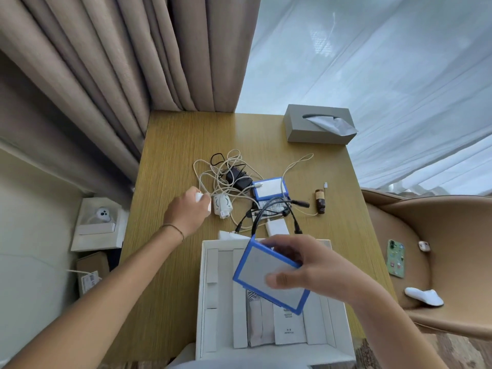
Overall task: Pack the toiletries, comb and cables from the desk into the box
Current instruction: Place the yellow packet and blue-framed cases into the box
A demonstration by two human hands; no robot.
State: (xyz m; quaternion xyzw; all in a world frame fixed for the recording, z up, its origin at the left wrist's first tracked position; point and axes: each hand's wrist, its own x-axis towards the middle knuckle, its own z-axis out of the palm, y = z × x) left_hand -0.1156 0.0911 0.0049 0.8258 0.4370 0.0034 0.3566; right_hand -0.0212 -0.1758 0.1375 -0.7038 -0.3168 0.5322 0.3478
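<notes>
Right hand (306, 267) gripping a flat, blue-edged rectangular case (269, 278) with a pale grey face, fingers over its far edge and thumb on the face, tilted above the open white box (203, 302) at the near edge of the desk (170, 155). Inside the box: white card dividers, a striped sachet and a white packet with small dark print, too blurred to read. Left hand (189, 211) closed around a small white plug (199, 197) at the left end of the cables (226, 179), a loose tangle of thin cream and black leads lying mid-desk. In the tangle: a black adapter (238, 177) with metal prongs, a white rounded charger (222, 205) with a slotted face, and a second blue-edged case (269, 189) lying flat. Just right of the tangle, a small brown glass bottle (319, 201) on its side, label unreadable. Near the box's far wall, a white rectangular block (277, 227). Desk of yellowish wood grain, smooth. At its far right corner, a grey tissue box (316, 123) with a tissue sticking out. Right of the desk, a tan leather chair (436, 235) holding a green phone (396, 258) with stickers and white socks (423, 296).
</notes>
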